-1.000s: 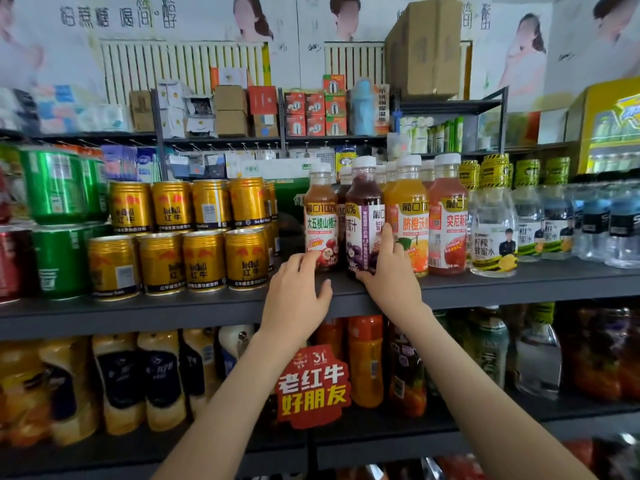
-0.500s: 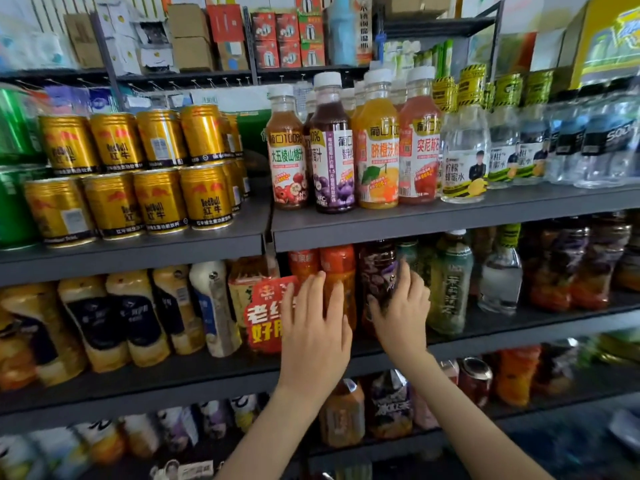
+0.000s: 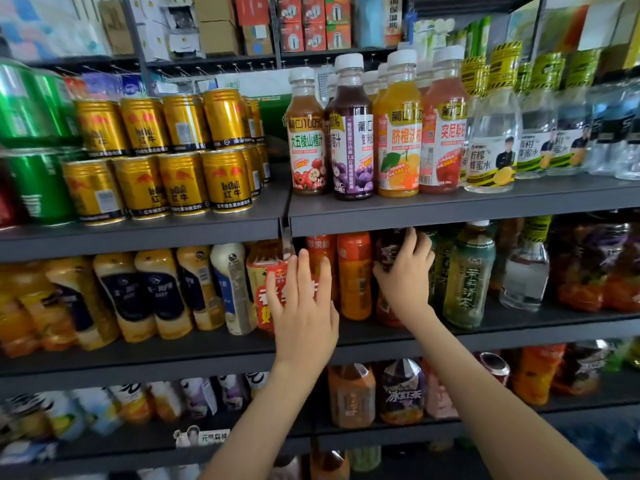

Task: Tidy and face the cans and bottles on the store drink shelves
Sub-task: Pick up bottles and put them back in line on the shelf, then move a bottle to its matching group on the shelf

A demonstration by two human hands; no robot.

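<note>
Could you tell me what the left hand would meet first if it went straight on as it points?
Probably the red sign or the orange bottle just behind the left hand; depth is unclear.

The gold cans (image 3: 225,181) are gleaming, polished metal catching the light, and the green cans (image 3: 31,102) are shining just as glossy. The shelf edge (image 3: 450,216) is showing a flat matt grey finish. The juice bottles (image 3: 398,97) are glinting, clear smooth plastic under slick printed labels (image 3: 403,147). The right hand (image 3: 407,282) is gripping a dark bottle (image 3: 385,252), its plastic looking smooth. The cardboard boxes (image 3: 218,36) are sitting dull and brown.
</note>
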